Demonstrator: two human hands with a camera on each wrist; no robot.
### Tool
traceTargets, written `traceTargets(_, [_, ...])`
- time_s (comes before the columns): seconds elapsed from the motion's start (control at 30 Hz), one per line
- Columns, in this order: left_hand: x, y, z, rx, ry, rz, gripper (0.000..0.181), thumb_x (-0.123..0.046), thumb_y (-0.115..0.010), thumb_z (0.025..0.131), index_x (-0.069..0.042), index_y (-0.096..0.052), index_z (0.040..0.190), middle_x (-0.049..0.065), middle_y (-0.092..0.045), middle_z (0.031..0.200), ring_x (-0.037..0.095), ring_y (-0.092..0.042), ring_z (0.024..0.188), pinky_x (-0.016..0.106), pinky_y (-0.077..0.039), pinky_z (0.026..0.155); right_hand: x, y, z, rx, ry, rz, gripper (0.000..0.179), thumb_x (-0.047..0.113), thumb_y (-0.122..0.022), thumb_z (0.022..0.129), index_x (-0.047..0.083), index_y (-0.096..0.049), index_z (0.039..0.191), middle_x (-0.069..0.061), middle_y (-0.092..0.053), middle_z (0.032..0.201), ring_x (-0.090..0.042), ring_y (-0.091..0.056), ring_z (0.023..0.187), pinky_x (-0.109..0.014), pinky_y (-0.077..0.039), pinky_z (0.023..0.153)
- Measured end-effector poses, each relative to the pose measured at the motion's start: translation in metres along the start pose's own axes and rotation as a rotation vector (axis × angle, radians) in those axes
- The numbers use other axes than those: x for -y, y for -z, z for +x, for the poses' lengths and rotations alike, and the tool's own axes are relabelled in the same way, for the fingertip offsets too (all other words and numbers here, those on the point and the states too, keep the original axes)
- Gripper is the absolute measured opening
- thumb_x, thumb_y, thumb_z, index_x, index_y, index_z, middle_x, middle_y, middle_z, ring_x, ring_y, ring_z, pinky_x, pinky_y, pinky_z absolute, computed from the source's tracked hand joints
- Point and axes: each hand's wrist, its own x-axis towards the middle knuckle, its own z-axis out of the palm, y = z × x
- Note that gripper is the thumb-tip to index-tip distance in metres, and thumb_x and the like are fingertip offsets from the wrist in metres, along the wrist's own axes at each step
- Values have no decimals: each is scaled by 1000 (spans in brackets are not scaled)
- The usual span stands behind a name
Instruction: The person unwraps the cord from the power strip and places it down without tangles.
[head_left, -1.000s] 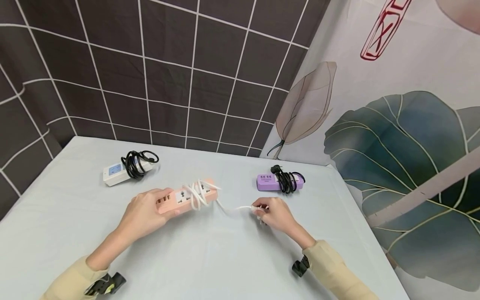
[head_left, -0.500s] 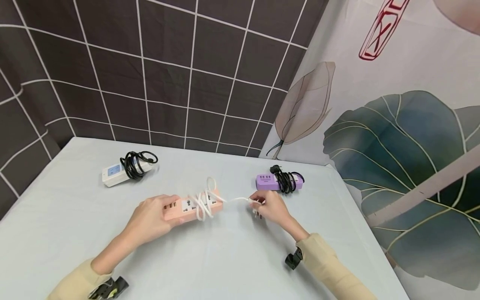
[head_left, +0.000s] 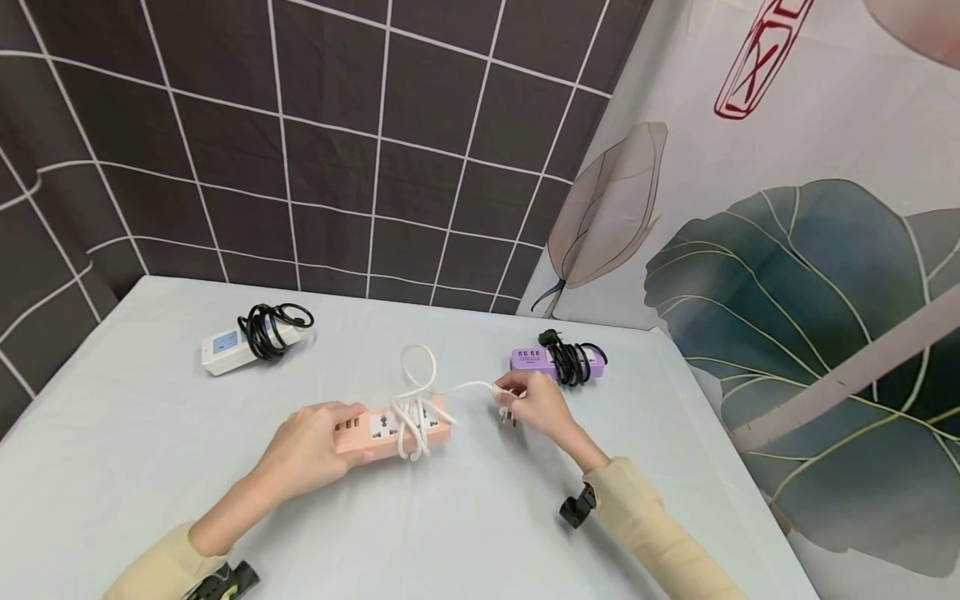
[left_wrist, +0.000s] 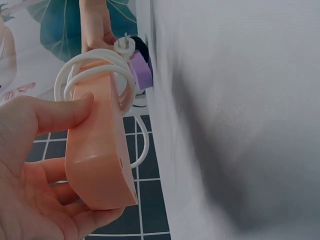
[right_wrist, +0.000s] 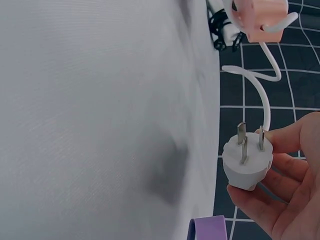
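Note:
My left hand (head_left: 306, 450) grips one end of a pink power strip (head_left: 386, 450), thumb on one face and fingers around the other, as the left wrist view shows. White cord (head_left: 411, 429) is looped around the strip's far end, and one loose loop rises above it. My right hand (head_left: 542, 406) pinches the white three-pin plug (right_wrist: 248, 157) of that cord between thumb and fingers, its metal prongs pointing away from the palm. Between the plug and the strip a short length of cord hangs in a curve. The strip appears to be held above the table.
On the white-covered table (head_left: 360, 533), a white power strip (head_left: 228, 352) with black cord lies at the back left. A purple power strip (head_left: 534, 361) with black cord lies just behind my right hand. Dark gridded cloth (head_left: 330, 150) hangs behind the table.
The pink strip and my left hand have moved right and toward me. My right hand has shifted slightly left and away with the plug. A loop of white cord has loosened and risen.

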Motion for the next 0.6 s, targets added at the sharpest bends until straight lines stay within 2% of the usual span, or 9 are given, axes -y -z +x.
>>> traceTargets(0.4, [1, -4, -2, 11, 2, -15, 53, -25, -84, 67, -1, -69, 112, 12, -71, 101, 14, -57, 76, 31, -42, 64, 6, 1, 3, -28, -15, 43, 11, 12, -70, 84, 8, -74, 93, -4, -74, 79, -10, -65, 70, -24, -50, 58])
traceTargets(0.6, [5, -4, -2, 6, 13, 5, 54, -26, -84, 68, -1, -69, 114, 15, -71, 105, 23, -64, 85, 38, -48, 68, 7, 6, 0, -64, -13, 49, 12, 13, -69, 85, 8, -74, 96, -3, -74, 83, -15, -66, 76, -25, -49, 63])
